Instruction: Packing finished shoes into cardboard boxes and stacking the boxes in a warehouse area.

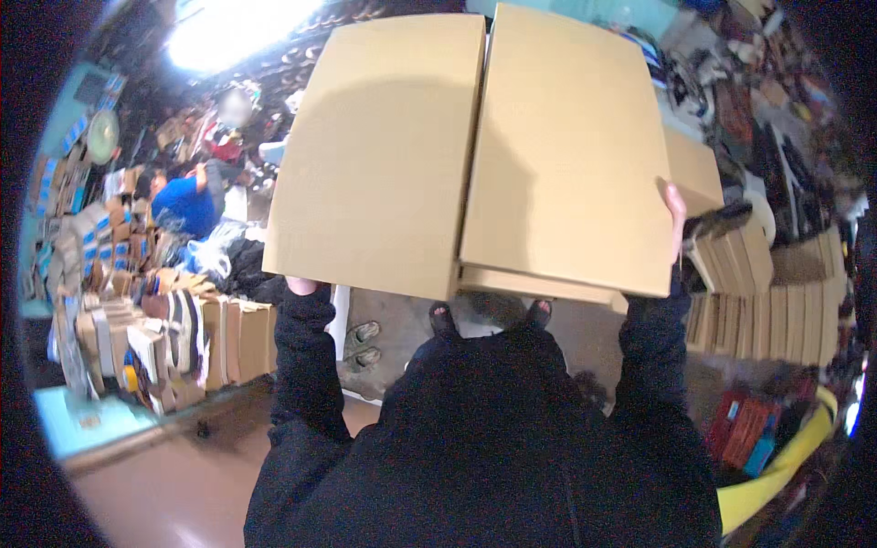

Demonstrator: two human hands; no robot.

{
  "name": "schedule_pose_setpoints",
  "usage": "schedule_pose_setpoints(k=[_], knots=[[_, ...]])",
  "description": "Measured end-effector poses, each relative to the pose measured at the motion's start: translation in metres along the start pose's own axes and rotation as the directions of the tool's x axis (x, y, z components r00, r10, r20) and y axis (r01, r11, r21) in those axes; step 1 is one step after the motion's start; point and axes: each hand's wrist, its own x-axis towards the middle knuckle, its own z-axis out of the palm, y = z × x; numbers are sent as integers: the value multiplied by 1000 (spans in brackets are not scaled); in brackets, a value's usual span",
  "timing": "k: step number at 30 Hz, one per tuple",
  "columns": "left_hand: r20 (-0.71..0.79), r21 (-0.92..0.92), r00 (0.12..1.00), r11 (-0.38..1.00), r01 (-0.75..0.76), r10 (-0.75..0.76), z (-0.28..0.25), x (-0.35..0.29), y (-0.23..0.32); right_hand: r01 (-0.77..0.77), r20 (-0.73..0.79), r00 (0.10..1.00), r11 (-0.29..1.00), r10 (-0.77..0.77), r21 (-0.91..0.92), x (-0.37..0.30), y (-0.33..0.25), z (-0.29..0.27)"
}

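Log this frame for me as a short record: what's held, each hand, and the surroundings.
Held: left cardboard panel and right cardboard panel, side by side; whether joined is unclear
Below right panel: narrow cardboard strip
Left hand: at left panel's lower left corner, mostly hidden; grip unclear
Right hand: thumb along right panel's right edge
Floor: pair of shoes
Picture left: person in blue top
Picture right: row of upright cardboard pieces

The room has a glaring light (239,35), turquoise wall (42,251) and brownish floor (395,318).
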Motion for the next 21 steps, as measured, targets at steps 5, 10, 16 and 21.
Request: schedule_pose_setpoints(k=[5, 10, 16, 21], knots=[[318, -165, 938, 966, 198, -138, -39, 35, -36, 1, -52, 998, 918, 21, 397, -20, -15, 2], [584, -308, 796, 864, 399, -159, -44, 53, -81, -10, -333, 941, 978, -61, -208, -57, 40, -32], [795, -418, 606, 708, 569, -18, -49, 66, -112, -123, -385, 899, 963, 210, 238, -108, 49, 27], [681, -256, 703, 833, 491, -206, -51, 30, -115, -169, -497, 812, 939, 304, 299, -147, 99, 21]])
